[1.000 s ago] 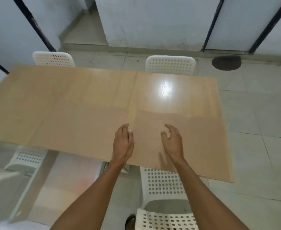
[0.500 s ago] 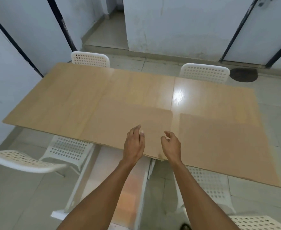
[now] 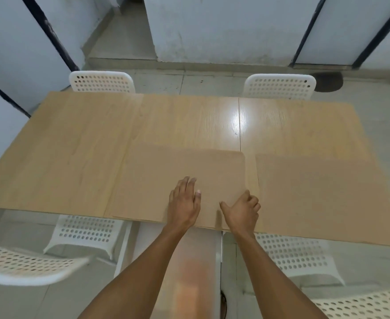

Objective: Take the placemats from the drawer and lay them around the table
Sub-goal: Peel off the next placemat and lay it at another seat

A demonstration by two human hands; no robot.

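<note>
Since the placemat (image 3: 178,176) looks thin, light and flexible, we press our open left hand (image 3: 184,203) flat; our right hand (image 3: 242,210), fingers curled, seems to pinch its near corner.

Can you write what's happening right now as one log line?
left hand: flat on tan rectangular placemat | right hand: curled at its corner | second tan placemat: laid | light wooden table

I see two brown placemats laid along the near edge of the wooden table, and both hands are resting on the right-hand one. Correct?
Not quite. In the head view, the left hand and right hand rest on the left placemat, not the right placemat, which lies untouched. The rest holds: both brown mats lie along the near edge of the wooden table.
</note>
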